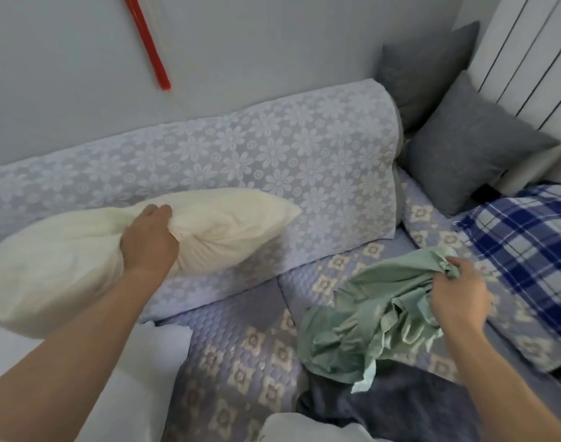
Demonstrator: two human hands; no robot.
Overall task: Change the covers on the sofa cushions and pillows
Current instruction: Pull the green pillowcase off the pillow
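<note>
My left hand [150, 239] grips a bare cream pillow insert [81, 250] by its middle, lifted above the sofa seat on the left. My right hand [457, 298] holds a bunched edge of a crumpled green cover [368, 317] that trails down onto the seat at the right. A dark blue-grey cover [390, 406] lies crumpled in front of the green one, near the bottom edge. A blue and white plaid pillow [528, 247] lies at the far right.
The sofa seat [241, 362] wears a lilac quilted cover; its backrest [257, 161] has a floral lace throw. Two grey cushions [464, 148] lean in the back right corner beside a white radiator [534, 52]. White fabric [151, 355] lies at lower left. A red strip [148, 43] hangs on the wall.
</note>
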